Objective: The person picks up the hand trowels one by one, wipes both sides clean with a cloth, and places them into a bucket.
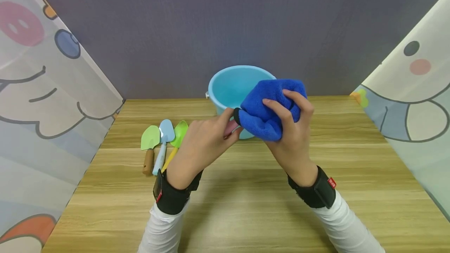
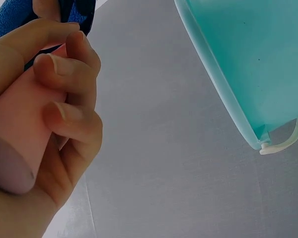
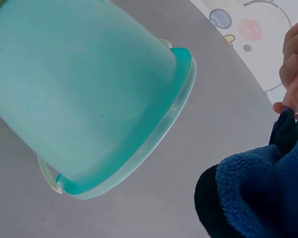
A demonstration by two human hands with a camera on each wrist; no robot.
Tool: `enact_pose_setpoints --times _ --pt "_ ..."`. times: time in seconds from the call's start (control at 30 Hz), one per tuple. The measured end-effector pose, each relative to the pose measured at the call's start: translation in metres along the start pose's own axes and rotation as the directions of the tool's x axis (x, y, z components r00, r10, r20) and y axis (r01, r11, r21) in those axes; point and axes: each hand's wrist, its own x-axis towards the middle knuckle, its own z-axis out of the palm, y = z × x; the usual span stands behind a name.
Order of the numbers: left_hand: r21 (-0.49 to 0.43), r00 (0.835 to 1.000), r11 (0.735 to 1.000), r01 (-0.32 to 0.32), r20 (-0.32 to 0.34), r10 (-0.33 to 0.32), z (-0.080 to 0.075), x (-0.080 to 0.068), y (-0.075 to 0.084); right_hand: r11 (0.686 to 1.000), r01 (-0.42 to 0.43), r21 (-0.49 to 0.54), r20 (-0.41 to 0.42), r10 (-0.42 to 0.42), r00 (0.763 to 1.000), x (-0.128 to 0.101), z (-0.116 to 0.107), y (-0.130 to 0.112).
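My left hand [image 1: 205,141] grips a pink handle [image 2: 25,109], with the fingers curled round it. The handle's far end runs into a fluffy blue cloth [image 1: 261,106] with a dark edge, so the tool's head is hidden. My right hand [image 1: 291,139] holds the cloth bunched up, its fingertips pressing into the folds from above. Both hands hover over the table, in front of a light blue bucket [image 1: 225,85]. The right wrist view shows the cloth [image 3: 253,188] against the handle's end, apart from the bucket [image 3: 89,89].
Left of the bucket lie a light green trowel with a brown handle [image 1: 149,162], a light blue trowel [image 1: 166,130] and a green trowel with a yellow handle [image 1: 181,132]. The wooden table [image 1: 351,159] meets a grey backdrop [image 1: 168,34] and printed side curtains [image 1: 418,89].
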Motion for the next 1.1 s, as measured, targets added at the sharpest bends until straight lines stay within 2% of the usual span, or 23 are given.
enact_pose_setpoints --times 0.4,1.1 --pt "-0.007 1.0 1.0 0.013 0.027 -0.013 0.001 0.0008 0.001 1.0 -0.015 -0.022 -0.005 0.015 1.0 0.0009 -0.0011 0.0013" --pt "-0.008 1.0 1.0 0.001 0.019 -0.001 -0.0008 0.0006 0.0014 0.999 -0.029 -0.041 -0.036 0.028 0.999 0.0032 -0.002 0.0053"
